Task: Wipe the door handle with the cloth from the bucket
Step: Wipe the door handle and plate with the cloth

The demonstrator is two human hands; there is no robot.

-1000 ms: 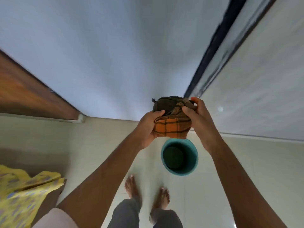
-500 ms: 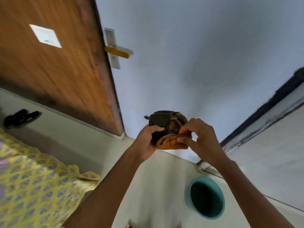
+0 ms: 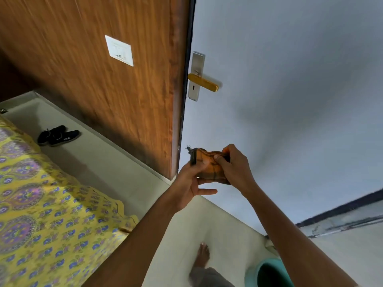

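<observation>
A folded orange and dark checked cloth (image 3: 208,162) is held between both hands at the middle of the view. My left hand (image 3: 189,183) grips it from below and the left. My right hand (image 3: 234,166) pinches it from the right. The yellow door handle (image 3: 204,82) sticks out from a silver plate (image 3: 195,76) on the edge of the brown wooden door (image 3: 116,79), well above the cloth. The teal bucket (image 3: 267,273) stands on the floor at the bottom right, partly behind my right forearm.
A bed with a yellow patterned sheet (image 3: 41,204) fills the lower left. A pair of black shoes (image 3: 58,135) lies on the floor by the door. A pale wall (image 3: 290,100) is on the right. My bare foot (image 3: 202,255) stands on the tiles.
The view has swung left and up, bringing the door and handle toward the centre. The bucket has slid to the bottom right corner. Both hands have refolded the cloth flatter.
</observation>
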